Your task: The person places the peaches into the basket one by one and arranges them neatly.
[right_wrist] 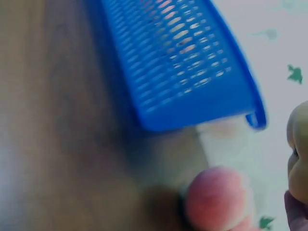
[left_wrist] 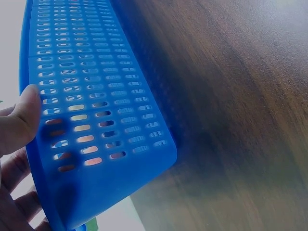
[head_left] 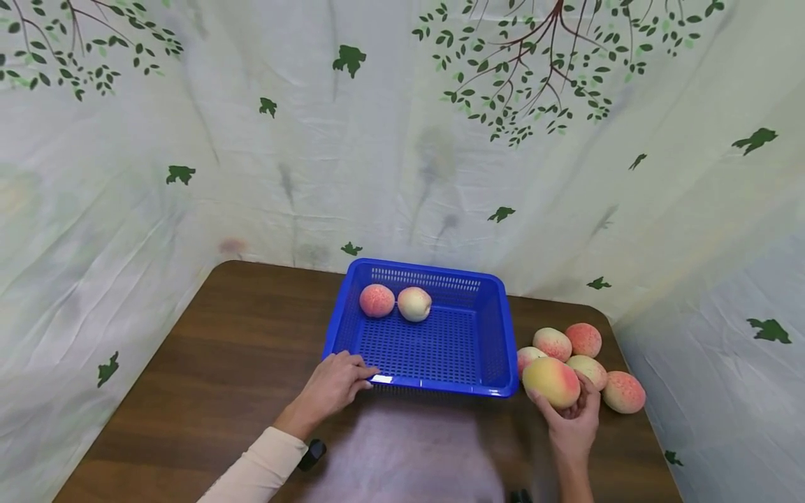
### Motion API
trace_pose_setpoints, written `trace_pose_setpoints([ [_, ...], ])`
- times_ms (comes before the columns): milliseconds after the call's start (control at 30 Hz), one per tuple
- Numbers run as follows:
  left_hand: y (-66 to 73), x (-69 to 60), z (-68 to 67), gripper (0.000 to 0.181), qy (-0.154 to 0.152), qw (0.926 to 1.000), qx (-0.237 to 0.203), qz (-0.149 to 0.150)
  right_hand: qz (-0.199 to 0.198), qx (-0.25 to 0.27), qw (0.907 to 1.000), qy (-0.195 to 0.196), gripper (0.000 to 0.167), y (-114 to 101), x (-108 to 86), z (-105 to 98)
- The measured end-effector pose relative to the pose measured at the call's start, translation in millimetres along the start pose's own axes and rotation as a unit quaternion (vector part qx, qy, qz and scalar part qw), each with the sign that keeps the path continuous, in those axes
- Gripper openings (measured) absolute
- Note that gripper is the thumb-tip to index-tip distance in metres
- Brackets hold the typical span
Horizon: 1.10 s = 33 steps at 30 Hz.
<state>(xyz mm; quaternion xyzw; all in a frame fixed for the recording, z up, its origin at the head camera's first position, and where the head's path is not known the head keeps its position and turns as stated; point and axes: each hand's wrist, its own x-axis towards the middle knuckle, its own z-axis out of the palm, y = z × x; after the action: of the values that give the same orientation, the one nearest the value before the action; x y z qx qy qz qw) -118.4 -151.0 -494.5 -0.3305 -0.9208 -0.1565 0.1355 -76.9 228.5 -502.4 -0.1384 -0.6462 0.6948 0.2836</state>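
Note:
My left hand (head_left: 339, 381) grips the near left part of the rim of a blue plastic basket (head_left: 434, 385). In the left wrist view the thumb (left_wrist: 30, 108) lies against the outside of the basket's slotted wall (left_wrist: 96, 91), with fingers behind the rim. Two peaches, one pink (head_left: 377, 301) and one pale (head_left: 414, 304), sit inside at the far left. To the right of the basket, my right hand (head_left: 575, 419) holds a yellow and red peach (head_left: 550, 383) above a group of peaches. Only part of this held peach (right_wrist: 299, 154) shows in the right wrist view.
Several loose peaches, among them a red one (head_left: 583, 340) and a speckled one (head_left: 624, 392), lie near the right edge of the brown wooden table (head_left: 189, 377). A leaf-printed cloth (head_left: 377, 154) hangs behind and at both sides.

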Motion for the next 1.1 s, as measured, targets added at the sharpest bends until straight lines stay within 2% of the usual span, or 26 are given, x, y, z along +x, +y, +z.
trace_pose_setpoints([
  [100,0.4,0.3,0.8,0.022,0.004,1.0,0.003,0.001,0.009,-0.024,0.9995,-0.021,0.078,-11.9,10.8,8.2],
  [333,1.5,0.8,2.0,0.02,0.004,1.0,0.0,0.0,0.008,-0.01,0.9969,-0.078,0.075,-32.5,39.7,38.7],
  [467,2.5,1.9,1.5,0.02,0.004,1.0,-0.001,-0.001,0.025,-0.029,0.9935,-0.108,0.074,-38.6,54.0,59.0],
  [600,1.7,0.0,-0.6,0.02,-0.001,1.0,0.001,-0.005,0.048,-0.059,0.9879,-0.135,0.075,-39.6,62.6,80.8],
  [733,1.2,0.9,-1.0,0.02,0.0,1.0,0.001,0.0,0.056,-0.051,0.9854,-0.152,0.073,-39.2,73.3,103.1],
  [900,0.5,0.9,-0.5,0.02,0.007,1.0,-0.003,0.003,0.06,-0.042,0.9857,-0.152,0.071,-35.1,84.9,127.9],
  [1100,-0.2,0.8,0.7,0.02,0.004,0.9999,-0.003,0.009,0.058,-0.062,0.983,-0.163,0.071,-26.5,89.5,146.5],
])
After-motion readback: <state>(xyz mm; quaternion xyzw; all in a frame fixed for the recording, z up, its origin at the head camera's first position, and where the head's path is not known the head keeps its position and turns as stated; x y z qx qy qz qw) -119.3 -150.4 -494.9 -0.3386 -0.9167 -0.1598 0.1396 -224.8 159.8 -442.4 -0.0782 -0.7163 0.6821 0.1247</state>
